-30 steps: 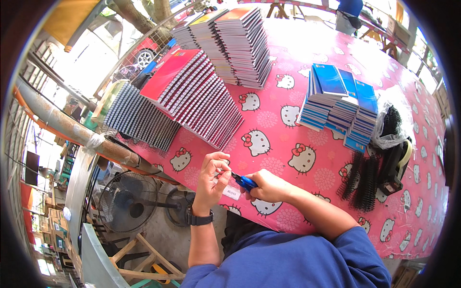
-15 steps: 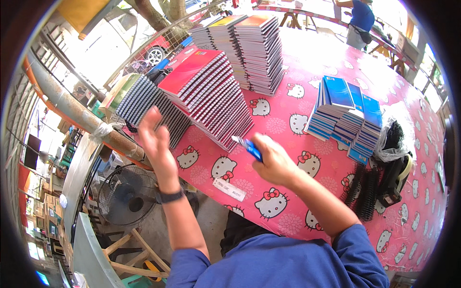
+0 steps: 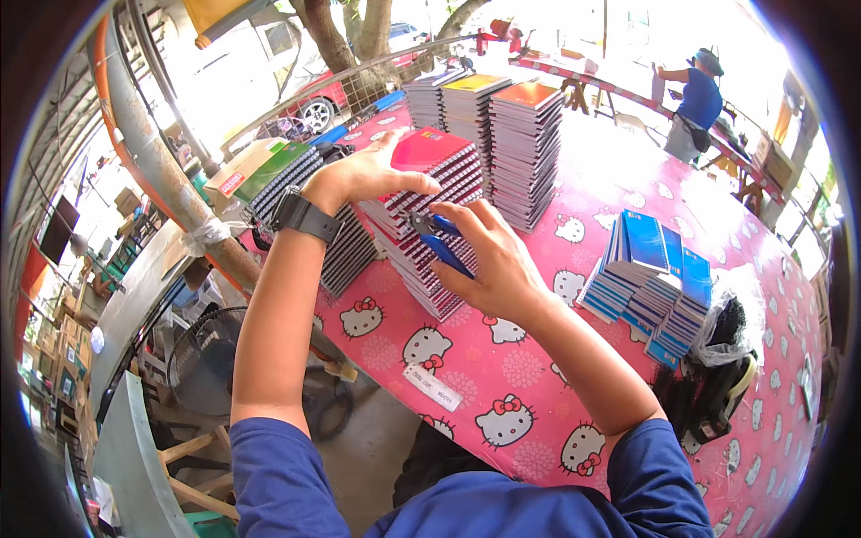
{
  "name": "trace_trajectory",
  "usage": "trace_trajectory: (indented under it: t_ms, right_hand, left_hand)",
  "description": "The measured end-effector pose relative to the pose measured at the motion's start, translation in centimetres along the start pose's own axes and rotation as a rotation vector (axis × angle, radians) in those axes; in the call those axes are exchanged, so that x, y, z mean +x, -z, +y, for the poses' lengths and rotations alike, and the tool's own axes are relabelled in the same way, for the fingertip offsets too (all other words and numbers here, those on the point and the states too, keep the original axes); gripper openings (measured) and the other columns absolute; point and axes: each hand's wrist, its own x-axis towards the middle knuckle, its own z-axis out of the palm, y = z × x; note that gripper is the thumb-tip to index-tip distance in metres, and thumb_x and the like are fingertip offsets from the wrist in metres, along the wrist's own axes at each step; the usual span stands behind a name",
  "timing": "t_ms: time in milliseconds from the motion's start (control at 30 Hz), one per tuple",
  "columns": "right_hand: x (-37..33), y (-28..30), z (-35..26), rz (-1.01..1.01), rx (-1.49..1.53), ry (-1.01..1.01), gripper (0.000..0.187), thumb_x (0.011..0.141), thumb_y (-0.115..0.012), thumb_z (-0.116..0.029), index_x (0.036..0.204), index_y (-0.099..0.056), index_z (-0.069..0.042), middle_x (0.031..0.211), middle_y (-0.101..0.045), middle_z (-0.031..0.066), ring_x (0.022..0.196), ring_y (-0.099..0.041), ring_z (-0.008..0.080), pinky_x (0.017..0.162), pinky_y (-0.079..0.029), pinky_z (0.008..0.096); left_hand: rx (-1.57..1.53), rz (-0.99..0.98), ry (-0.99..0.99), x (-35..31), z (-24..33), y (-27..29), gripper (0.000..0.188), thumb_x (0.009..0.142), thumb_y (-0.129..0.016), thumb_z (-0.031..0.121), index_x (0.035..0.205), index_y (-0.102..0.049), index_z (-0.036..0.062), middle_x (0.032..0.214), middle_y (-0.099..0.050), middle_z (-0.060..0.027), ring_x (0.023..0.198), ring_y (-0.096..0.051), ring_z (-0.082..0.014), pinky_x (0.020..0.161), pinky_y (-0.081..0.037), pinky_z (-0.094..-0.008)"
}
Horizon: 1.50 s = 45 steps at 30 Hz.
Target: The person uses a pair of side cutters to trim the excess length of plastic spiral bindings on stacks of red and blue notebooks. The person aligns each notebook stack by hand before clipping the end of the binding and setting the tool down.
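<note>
Red notebooks [image 3: 437, 149], one stack on pink tablecloth [image 3: 475, 355] — we are resting our left hand [image 3: 366, 174] against its top, thumb spread from fingers; our right hand [image 3: 491, 266] is curling fingers round blue-handled cutters [image 3: 445, 252] beside its bindings [image 3: 429, 287].

Your broadest passage is the pink tablecloth [image 3: 471, 441] at lower centre, with only a flat paper label [image 3: 433, 386] on it. Your right forearm crosses the way to the strip right of centre, between the orange-topped stack [image 3: 527, 152] and the blue notebooks [image 3: 650, 287]. At centre, the red stack [image 3: 435, 151] blocks you, with your left hand [image 3: 368, 175] over its top and your right hand [image 3: 489, 260] and the blue-handled cutters [image 3: 448, 244] before it. The green-topped stack [image 3: 285, 169] crowds the left; your wrist seems to hide any gap there. At right, the plastic bag [image 3: 735, 314] hems you in.
</note>
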Motion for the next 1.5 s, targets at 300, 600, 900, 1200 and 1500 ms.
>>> trace_trajectory:
  t_ms: [300,600,900,1200,1500]
  right_hand:
    - [0.0,-1.1,0.5,0.056,-0.019,0.081,0.049,0.072,-0.064,-0.018,0.117,-0.051,-0.004,0.097,-0.05,0.014,0.091,-0.05,0.0313,0.081,-0.042,0.0419]
    - [-0.8,-0.9,0.1,-0.352,1.093,-0.586,0.035,0.084,-0.059,-0.017,0.116,-0.056,-0.002,0.086,-0.064,0.0049,0.074,-0.056,0.009,0.068,-0.047,0.0281]
    - [-0.8,-1.1,0.0,0.15,-0.01,0.033,0.043,0.074,-0.064,-0.017,0.114,-0.053,-0.007,0.102,-0.053,0.0097,0.098,-0.049,0.028,0.084,-0.038,0.0418]
    - [-0.4,-0.6,0.4,-0.046,0.36,-0.15,0.03,0.078,-0.063,-0.02,0.103,-0.06,-0.004,0.09,-0.059,0.0107,0.081,-0.059,0.0264,0.072,-0.046,0.0399]
    - [-1.2,-1.4,0.1,0.101,0.127,-0.096,0.037,0.077,-0.063,-0.022,0.111,-0.056,-0.008,0.094,-0.056,0.0109,0.091,-0.055,0.0277,0.078,-0.044,0.0414]
  left_hand:
    - [0.04,0.064,-0.001,-0.7,0.9,-0.7,0.109,0.065,-0.066,0.059,0.141,-0.016,-0.0005,0.145,-0.019,-0.0253,0.136,-0.017,-0.0315,0.11,-0.017,-0.0355]
    - [0.096,0.048,0.025,-0.7,1.2,-0.7,0.114,0.061,-0.066,0.062,0.143,-0.014,0.0023,0.145,-0.017,-0.026,0.137,-0.014,-0.0323,0.11,-0.017,-0.0374]
    - [0.033,-0.049,0.023,-0.7,2.1,0.0,0.107,0.071,-0.054,0.065,0.143,-0.009,-0.0008,0.147,-0.011,-0.0248,0.138,-0.009,-0.0291,0.111,-0.011,-0.0358]
    - [0.085,0.003,-0.006,-0.7,1.8,-0.5,0.104,0.071,-0.052,0.067,0.143,-0.012,0.0028,0.146,-0.014,-0.0258,0.137,-0.012,-0.032,0.11,-0.014,-0.0376]
    - [0.117,-0.001,-0.024,-0.3,2.9,0.1,0.109,0.064,-0.067,0.057,0.141,-0.017,-0.0017,0.142,-0.024,-0.0259,0.135,-0.022,-0.0312,0.109,-0.017,-0.035]
